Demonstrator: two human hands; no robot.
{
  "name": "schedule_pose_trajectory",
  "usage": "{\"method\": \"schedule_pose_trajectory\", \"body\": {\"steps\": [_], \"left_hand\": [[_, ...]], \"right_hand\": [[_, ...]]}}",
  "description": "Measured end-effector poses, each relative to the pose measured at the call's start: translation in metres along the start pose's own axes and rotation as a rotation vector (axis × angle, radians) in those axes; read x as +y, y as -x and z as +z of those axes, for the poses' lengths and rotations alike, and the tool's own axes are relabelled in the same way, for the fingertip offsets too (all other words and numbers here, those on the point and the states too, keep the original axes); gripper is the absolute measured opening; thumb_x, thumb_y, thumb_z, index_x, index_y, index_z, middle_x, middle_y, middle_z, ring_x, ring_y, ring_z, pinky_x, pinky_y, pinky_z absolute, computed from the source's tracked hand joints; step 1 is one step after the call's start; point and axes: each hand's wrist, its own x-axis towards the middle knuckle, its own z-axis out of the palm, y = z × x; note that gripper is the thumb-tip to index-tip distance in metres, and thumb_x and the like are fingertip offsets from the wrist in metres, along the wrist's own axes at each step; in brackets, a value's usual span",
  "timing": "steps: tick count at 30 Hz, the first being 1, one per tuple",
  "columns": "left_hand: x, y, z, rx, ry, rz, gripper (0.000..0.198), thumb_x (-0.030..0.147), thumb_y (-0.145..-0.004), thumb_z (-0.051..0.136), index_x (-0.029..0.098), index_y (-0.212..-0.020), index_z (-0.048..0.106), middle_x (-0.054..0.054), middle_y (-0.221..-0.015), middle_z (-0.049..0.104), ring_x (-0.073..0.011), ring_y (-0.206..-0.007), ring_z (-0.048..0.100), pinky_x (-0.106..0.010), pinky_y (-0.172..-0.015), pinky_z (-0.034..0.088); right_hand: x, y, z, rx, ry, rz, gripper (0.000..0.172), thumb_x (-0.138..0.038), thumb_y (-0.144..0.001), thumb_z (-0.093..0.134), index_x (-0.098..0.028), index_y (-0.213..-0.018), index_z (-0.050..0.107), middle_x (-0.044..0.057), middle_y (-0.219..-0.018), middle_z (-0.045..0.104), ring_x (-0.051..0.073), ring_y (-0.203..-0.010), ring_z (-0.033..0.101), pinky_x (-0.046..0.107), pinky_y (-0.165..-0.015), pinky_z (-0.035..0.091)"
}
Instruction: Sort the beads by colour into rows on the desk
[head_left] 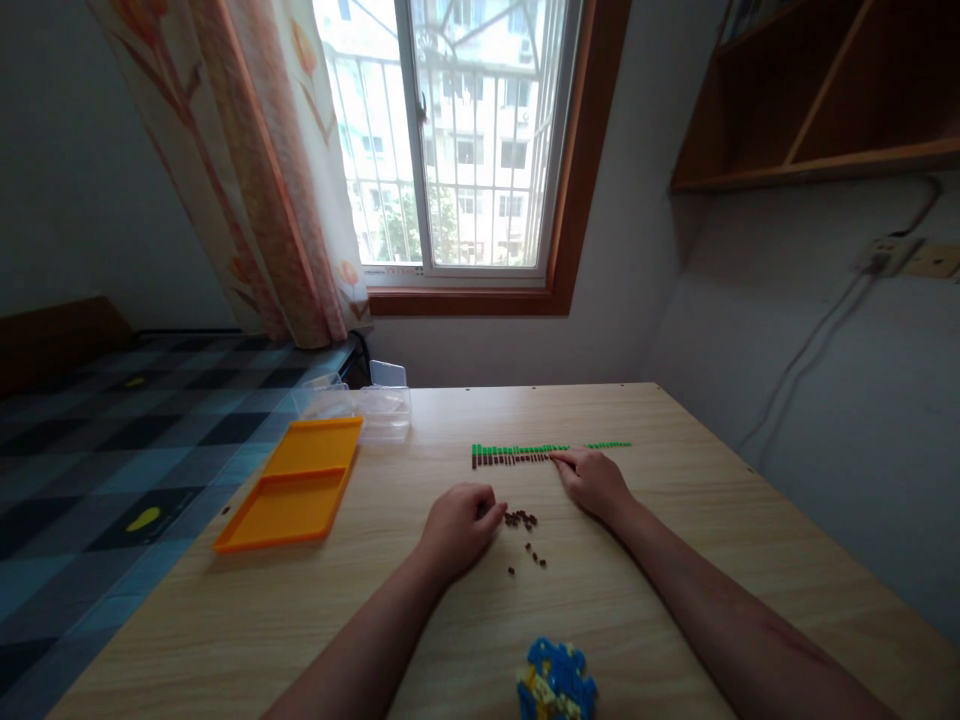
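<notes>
My right hand (596,482) reaches to the right end of a row of small brown blocks (510,460). Its fingers are pinched together at the last brown block there. Just behind runs a longer row of small green blocks (517,449), partly covered by that hand. My left hand (463,520) rests on the table with its fingers curled, thumb and forefinger at the edge of a loose pile of brown blocks (521,519). Whatever it may hold is hidden. A few more brown blocks (535,556) lie scattered nearer to me.
An orange two-part tray (304,470) lies on the left of the wooden table (420,640), with clear plastic boxes (382,405) behind it. Close to me is a cluster of blue and yellow pieces (556,680). A bed (150,450) adjoins the left side.
</notes>
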Motion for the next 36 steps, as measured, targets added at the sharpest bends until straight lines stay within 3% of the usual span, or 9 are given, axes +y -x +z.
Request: {"method": "schedule_pose_trajectory", "body": {"steps": [9, 14, 18, 21, 27, 36], "left_hand": [[-0.003, 0.0, 0.003, 0.007, 0.005, 0.015, 0.028, 0.03, -0.085, 0.06, 0.018, -0.061, 0.053, 0.0, -0.065, 0.056, -0.016, -0.066, 0.048, -0.027, -0.061, 0.028], [0.0, 0.0, 0.001, 0.006, 0.018, -0.019, 0.026, 0.029, -0.085, 0.061, 0.018, -0.062, 0.057, 0.0, -0.066, 0.058, -0.0158, -0.065, 0.049, -0.027, -0.061, 0.029], [0.002, -0.001, -0.002, 0.01, 0.061, -0.021, 0.009, 0.023, -0.081, 0.063, 0.019, -0.075, 0.068, -0.001, -0.071, 0.063, -0.0165, -0.069, 0.054, -0.027, -0.063, 0.034], [0.001, 0.0, 0.0, 0.015, 0.081, 0.022, 0.013, 0.017, -0.08, 0.063, 0.022, -0.083, 0.075, -0.001, -0.076, 0.065, -0.017, -0.072, 0.057, -0.027, -0.066, 0.039], [-0.002, 0.002, 0.003, 0.002, 0.085, 0.055, 0.03, 0.009, -0.078, 0.057, 0.028, -0.083, 0.08, -0.002, -0.084, 0.066, -0.0167, -0.076, 0.061, -0.028, -0.072, 0.044], [-0.001, 0.003, 0.003, 0.019, 0.033, 0.059, 0.026, 0.012, -0.08, 0.057, 0.026, -0.086, 0.078, -0.003, -0.087, 0.066, -0.0189, -0.082, 0.061, -0.03, -0.076, 0.045]], "right_hand": [[0.004, 0.0, -0.001, 0.052, -0.076, -0.014, 0.031, -0.025, -0.092, 0.048, -0.023, -0.106, 0.076, 0.005, -0.103, 0.075, 0.02, -0.092, 0.067, 0.027, -0.081, 0.049], [-0.005, 0.006, -0.005, -0.006, -0.272, -0.27, 0.027, -0.02, -0.086, 0.055, -0.022, -0.101, 0.077, 0.005, -0.091, 0.074, 0.017, -0.076, 0.064, 0.027, -0.074, 0.049], [-0.017, 0.012, -0.008, -0.087, -0.349, -0.385, 0.022, -0.017, -0.08, 0.061, -0.023, -0.091, 0.079, 0.003, -0.077, 0.068, 0.014, -0.066, 0.059, 0.024, -0.065, 0.045], [-0.025, 0.016, -0.01, -0.132, -0.398, -0.414, 0.025, -0.014, -0.08, 0.059, -0.025, -0.09, 0.08, 0.002, -0.076, 0.066, 0.012, -0.065, 0.058, 0.023, -0.064, 0.044], [-0.031, 0.019, -0.014, -0.237, -0.356, -0.466, 0.039, -0.007, -0.076, 0.054, -0.028, -0.098, 0.08, 0.002, -0.082, 0.068, 0.013, -0.072, 0.061, 0.021, -0.068, 0.045], [-0.033, 0.02, -0.015, -0.229, -0.393, -0.458, 0.038, -0.007, -0.075, 0.054, -0.026, -0.095, 0.08, 0.002, -0.08, 0.068, 0.012, -0.068, 0.059, 0.021, -0.065, 0.044]]}}
